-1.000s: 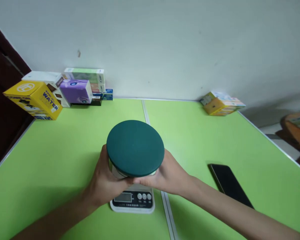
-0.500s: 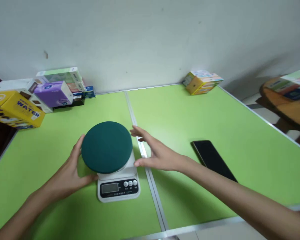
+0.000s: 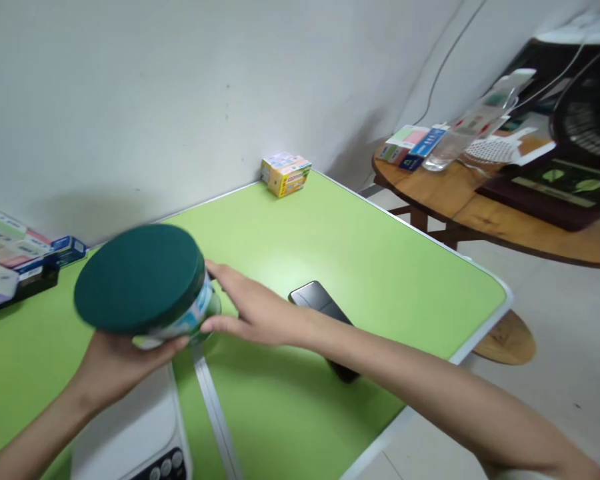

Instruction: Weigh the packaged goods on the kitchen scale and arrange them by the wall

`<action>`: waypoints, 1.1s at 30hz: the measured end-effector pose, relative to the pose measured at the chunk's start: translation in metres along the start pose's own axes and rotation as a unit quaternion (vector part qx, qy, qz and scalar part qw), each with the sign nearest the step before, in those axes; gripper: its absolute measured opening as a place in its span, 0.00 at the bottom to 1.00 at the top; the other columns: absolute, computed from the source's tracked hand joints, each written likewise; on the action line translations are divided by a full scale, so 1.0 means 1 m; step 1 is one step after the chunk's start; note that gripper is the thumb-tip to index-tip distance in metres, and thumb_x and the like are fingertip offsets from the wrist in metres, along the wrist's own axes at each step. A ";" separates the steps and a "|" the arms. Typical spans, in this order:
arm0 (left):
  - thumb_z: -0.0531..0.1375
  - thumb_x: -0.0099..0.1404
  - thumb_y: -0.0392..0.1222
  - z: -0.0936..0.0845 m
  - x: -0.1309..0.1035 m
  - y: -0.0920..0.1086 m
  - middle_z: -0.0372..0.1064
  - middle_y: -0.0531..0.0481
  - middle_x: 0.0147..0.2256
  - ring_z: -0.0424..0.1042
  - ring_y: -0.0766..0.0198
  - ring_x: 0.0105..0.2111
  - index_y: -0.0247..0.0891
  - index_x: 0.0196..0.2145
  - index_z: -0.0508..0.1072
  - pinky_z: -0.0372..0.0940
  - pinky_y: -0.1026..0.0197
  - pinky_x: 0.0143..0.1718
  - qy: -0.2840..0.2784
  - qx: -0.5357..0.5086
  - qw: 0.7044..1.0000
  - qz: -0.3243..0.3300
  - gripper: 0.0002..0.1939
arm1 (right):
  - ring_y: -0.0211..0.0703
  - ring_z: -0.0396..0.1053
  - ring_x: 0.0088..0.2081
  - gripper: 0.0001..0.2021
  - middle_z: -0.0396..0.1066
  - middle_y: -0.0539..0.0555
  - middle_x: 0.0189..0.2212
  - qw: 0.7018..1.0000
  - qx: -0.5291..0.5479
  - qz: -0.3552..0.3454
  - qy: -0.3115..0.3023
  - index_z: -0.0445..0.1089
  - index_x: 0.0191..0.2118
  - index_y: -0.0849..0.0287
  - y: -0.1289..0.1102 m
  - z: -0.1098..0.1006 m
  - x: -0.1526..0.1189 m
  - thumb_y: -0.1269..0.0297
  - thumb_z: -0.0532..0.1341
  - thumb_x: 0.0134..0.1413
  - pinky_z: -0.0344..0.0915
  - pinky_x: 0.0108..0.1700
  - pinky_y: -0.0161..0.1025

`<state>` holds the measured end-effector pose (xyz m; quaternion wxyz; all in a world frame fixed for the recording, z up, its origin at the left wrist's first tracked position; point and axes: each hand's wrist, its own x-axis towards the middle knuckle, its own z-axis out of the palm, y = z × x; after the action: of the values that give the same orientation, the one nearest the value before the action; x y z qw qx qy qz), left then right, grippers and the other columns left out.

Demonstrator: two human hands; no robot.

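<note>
A round tin with a dark green lid (image 3: 139, 277) is in the air, tilted, just above the white kitchen scale (image 3: 130, 437) at the lower left. My left hand (image 3: 115, 363) grips it from below. My right hand (image 3: 253, 310) touches its right side with fingers spread. The scale's platform is bare.
A black phone (image 3: 323, 307) lies on the green table (image 3: 360, 267) behind my right forearm. A small yellow box (image 3: 285, 175) stands at the far corner. Several boxes (image 3: 10, 250) are stacked at the far left. A wooden round table (image 3: 505, 200) with clutter stands to the right.
The tin has been lifted off the scale and moved right, both hands on it again. The camera has swung right, showing the table's right edge and the wooden table.
</note>
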<state>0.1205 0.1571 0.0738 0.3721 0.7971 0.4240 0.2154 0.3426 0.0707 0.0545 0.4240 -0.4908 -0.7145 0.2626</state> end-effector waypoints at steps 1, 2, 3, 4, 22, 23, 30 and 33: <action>0.69 0.44 0.54 0.017 0.019 0.018 0.79 0.44 0.37 0.77 0.43 0.43 0.40 0.37 0.76 0.70 0.42 0.49 -0.004 -0.021 1.000 0.017 0.23 | 0.53 0.58 0.62 0.38 0.57 0.70 0.62 1.000 0.001 0.011 0.022 0.47 0.66 0.65 0.010 -0.014 -0.005 0.52 0.61 0.56 0.59 0.61 0.52; 0.69 0.45 0.53 0.035 0.039 0.033 0.79 0.43 0.39 0.76 0.44 0.44 0.38 0.39 0.75 0.69 0.42 0.50 0.000 -0.038 0.999 0.037 0.25 | 0.54 0.56 0.63 0.38 0.55 0.70 0.63 0.999 -0.001 0.024 0.048 0.45 0.66 0.64 0.021 -0.026 -0.009 0.52 0.61 0.57 0.58 0.61 0.53; 0.70 0.44 0.52 0.054 0.057 0.047 0.78 0.41 0.41 0.76 0.44 0.45 0.37 0.40 0.74 0.69 0.43 0.51 0.015 -0.049 0.997 0.057 0.27 | 0.55 0.55 0.63 0.39 0.54 0.70 0.63 0.996 -0.006 0.035 0.077 0.44 0.66 0.63 0.032 -0.037 -0.012 0.52 0.61 0.56 0.57 0.61 0.55; 0.70 0.44 0.52 0.073 0.075 0.059 0.77 0.40 0.42 0.75 0.45 0.46 0.36 0.41 0.73 0.68 0.43 0.52 0.023 -0.061 0.995 0.077 0.28 | 0.56 0.54 0.64 0.42 0.53 0.70 0.63 0.993 -0.012 0.045 0.105 0.43 0.67 0.62 0.044 -0.047 -0.015 0.52 0.63 0.54 0.56 0.61 0.55; 0.70 0.45 0.34 0.215 0.274 0.086 0.48 0.30 0.64 0.52 0.52 0.65 0.34 0.60 0.44 0.47 0.55 0.66 0.173 -0.105 0.978 0.042 0.52 | 0.59 0.55 0.62 0.32 0.57 0.71 0.59 0.926 -0.170 0.234 0.241 0.53 0.61 0.70 0.206 -0.108 0.023 0.66 0.58 0.49 0.52 0.64 0.55; 0.70 0.46 0.35 0.218 0.284 0.083 0.47 0.30 0.64 0.50 0.52 0.65 0.34 0.61 0.43 0.46 0.55 0.66 0.185 -0.108 0.976 0.042 0.52 | 0.58 0.56 0.60 0.30 0.59 0.69 0.57 0.923 -0.174 0.239 0.247 0.56 0.60 0.68 0.211 -0.108 0.026 0.68 0.57 0.49 0.53 0.63 0.56; 0.71 0.47 0.37 0.244 0.331 0.070 0.43 0.29 0.66 0.47 0.53 0.67 0.28 0.63 0.43 0.44 0.60 0.66 0.216 -0.093 0.971 0.046 0.55 | 0.58 0.58 0.59 0.29 0.64 0.67 0.56 0.924 -0.192 0.233 0.234 0.58 0.60 0.69 0.231 -0.116 0.032 0.69 0.55 0.49 0.54 0.63 0.55; 0.66 0.54 0.50 0.247 0.341 0.065 0.39 0.33 0.67 0.38 0.51 0.68 0.24 0.64 0.37 0.41 0.54 0.65 0.187 -0.054 0.978 0.076 0.55 | 0.58 0.54 0.63 0.34 0.57 0.67 0.62 0.929 -0.223 0.223 0.195 0.54 0.63 0.71 0.235 -0.118 0.039 0.70 0.55 0.48 0.51 0.65 0.54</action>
<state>0.5036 0.3172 -0.0218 0.3109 0.7514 0.4118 0.4112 0.5509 0.1917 -0.0586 0.3652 -0.7605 -0.5304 0.0834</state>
